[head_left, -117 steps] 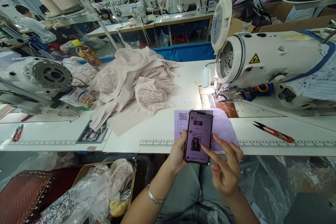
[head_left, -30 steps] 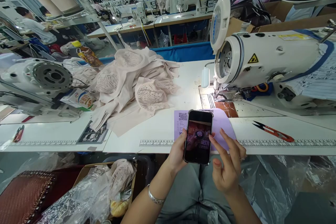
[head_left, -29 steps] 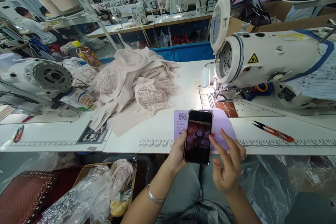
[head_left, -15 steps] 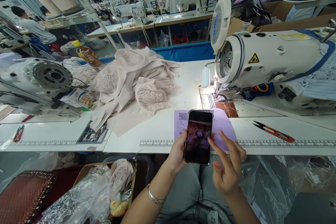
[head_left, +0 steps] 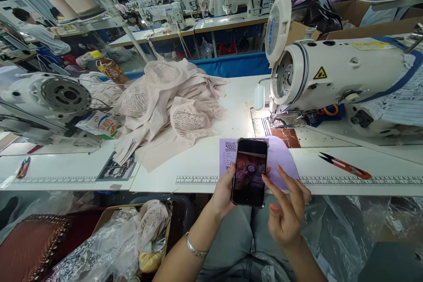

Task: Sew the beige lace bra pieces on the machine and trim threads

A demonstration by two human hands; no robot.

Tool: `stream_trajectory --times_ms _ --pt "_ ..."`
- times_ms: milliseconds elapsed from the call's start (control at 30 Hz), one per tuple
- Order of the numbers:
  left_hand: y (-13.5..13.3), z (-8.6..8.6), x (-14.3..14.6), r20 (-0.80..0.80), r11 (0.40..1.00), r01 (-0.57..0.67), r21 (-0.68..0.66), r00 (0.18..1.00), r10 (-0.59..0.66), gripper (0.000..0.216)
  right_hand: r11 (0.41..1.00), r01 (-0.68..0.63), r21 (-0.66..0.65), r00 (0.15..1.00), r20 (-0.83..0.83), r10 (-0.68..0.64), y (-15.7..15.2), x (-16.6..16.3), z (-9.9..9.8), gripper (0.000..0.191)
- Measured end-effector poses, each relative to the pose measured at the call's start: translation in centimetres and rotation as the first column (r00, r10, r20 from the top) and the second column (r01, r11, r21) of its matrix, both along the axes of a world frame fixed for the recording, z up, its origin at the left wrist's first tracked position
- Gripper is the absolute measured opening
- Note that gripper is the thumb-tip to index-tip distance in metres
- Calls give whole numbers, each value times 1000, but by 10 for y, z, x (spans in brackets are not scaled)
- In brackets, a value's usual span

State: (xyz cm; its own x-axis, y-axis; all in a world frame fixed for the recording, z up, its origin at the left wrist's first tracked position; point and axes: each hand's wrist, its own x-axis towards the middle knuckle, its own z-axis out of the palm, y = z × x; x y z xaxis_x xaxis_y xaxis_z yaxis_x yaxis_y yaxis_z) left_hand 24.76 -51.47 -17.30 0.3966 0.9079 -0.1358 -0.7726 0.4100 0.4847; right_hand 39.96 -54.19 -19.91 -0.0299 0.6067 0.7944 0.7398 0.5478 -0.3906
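My left hand is wrapped round a smartphone, held upright near the table's front edge. A dim reddish picture shows on its screen. The fingers of my right hand are spread, the index fingertip at the screen's right edge; whether it touches, I cannot tell. Behind the phone lies a purple sheet with printed QR codes, partly hidden. To the right, red-handled thread snips rest on the table. A heap of beige lace garments lies to the left.
A white sewing machine with its lamp lit stands at the right, and another machine at the left. A printed ruler strip runs along the table's front. Below left is a box of plastic-wrapped pieces. Co-workers sit farther back.
My hands and the phone stay almost still. In the background, a person in white has shifted their head slightly. A dark shape has appeared at the lower left edge.
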Motion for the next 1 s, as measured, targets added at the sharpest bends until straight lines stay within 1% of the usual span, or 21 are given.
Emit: stream_trajectory --times_ms 133,267,367,433,500,600,767,900,1000 --pt "0 0 0 -1 1000 6 21 1000 -6 54 1000 -2 13 1000 5 2 0 0 2 47" --pt "1 3 1 -11 1000 7 11 1000 -7 56 1000 -7 28 1000 18 6 1 0 5 47" --pt "1 4 1 -18 1000 9 6 1000 -9 56 1000 -21 11 1000 22 20 0 -1 5 46" --pt "1 3 1 -35 1000 -16 -9 999 16 55 998 -54 -26 997 47 55 0 -2 4 46" --pt "0 1 0 -65 997 -71 -40 996 68 54 993 -105 -57 991 71 109 -1 -4 3 46" --pt "1 0 0 -100 992 -102 -75 990 94 56 986 -153 -62 985 71 157 -1 -7 2 46" --pt "1 5 1 -72 996 -76 -50 995 72 54 992 -126 -18 992 21 126 -1 -6 3 45" --pt "1 6 1 -13 999 -20 -40 1000 20 53 996 -82 -25 997 5 82 -2 -3 2 45" --pt "0 4 1 1 1000 -6 -25 1000 6 53 998 -64 -22 998 -1 64 -3 -2 -1 44"
